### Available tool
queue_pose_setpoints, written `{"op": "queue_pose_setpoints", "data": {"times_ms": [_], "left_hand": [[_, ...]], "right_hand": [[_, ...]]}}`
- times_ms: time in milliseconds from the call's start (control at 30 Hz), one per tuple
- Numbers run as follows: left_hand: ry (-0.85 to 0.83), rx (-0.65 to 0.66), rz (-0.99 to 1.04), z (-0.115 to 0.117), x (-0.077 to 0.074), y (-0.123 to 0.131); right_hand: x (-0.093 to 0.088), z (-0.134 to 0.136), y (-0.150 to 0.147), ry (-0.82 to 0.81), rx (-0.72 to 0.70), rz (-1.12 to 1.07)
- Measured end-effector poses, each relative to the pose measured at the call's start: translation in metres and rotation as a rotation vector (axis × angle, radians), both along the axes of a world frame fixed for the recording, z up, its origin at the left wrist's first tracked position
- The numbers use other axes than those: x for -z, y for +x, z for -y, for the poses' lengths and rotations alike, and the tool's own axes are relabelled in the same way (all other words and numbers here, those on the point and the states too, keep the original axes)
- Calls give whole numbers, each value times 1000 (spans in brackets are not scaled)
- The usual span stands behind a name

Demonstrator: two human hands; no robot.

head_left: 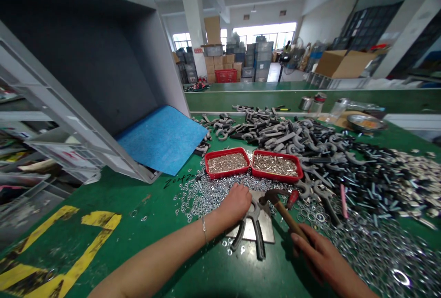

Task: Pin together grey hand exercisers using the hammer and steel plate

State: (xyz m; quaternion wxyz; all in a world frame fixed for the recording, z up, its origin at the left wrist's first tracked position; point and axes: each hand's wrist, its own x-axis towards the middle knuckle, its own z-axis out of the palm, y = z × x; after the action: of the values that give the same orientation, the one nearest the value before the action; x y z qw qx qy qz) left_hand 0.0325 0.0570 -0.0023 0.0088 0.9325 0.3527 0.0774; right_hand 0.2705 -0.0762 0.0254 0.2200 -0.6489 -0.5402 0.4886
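Observation:
A pair of grey pliers (255,215) with dark grips lies on a flat metal plate (268,229), its handles pointing towards me. My left hand (237,201) is closed at the upper left of the pliers' head; its fingers hide part of the jaws. In my right hand (312,247) is the wooden handle of a hammer (286,215), its head tilted just right of the pliers' pivot. Beyond the plate stand a red tray (209,171) of tiny metal parts and a second red tray (298,173) of small pins.
Loose washers (203,197) lie around the plate, with larger rings (365,247) to the right. A heap of plier parts (272,132) covers the back. A grey crate (134,160) with a blue sheet (165,139) stands left. A pink stick (343,201) lies right.

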Motion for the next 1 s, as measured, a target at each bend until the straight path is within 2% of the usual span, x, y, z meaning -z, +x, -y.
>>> {"op": "queue_pose_setpoints", "data": {"times_ms": [133,200,267,333,400,467,567,700,800,933,1000], "left_hand": [[-45,-175,165,14,-10,-24],[-82,-170,220,26,-16,-36],[-120,-101,173,36,-19,-43],[-128,-52,82,41,-19,-44],[-110,-32,6,39,-17,-42],[-85,-28,-25,35,-15,-39],[-68,-29,-20,30,-14,-37],[-76,-46,-31,29,-14,-38],[-61,-40,-29,28,-13,-37],[-32,20,-49,22,-12,-33],[-47,60,-59,21,-15,-35]], "right_hand": [[-31,-6,3,155,-92,107],[-49,-12,1,239,-133,162],[-59,-21,-5,311,-132,221],[-57,-32,-13,341,-156,329],[-47,-44,-19,297,-248,434],[-38,-53,-23,242,-330,451],[-30,-59,-23,279,-306,432],[-29,-49,-15,252,-335,527],[-26,-32,-11,242,-345,421],[-18,-16,-7,182,-308,433],[-14,-11,-3,156,-288,368]]}}
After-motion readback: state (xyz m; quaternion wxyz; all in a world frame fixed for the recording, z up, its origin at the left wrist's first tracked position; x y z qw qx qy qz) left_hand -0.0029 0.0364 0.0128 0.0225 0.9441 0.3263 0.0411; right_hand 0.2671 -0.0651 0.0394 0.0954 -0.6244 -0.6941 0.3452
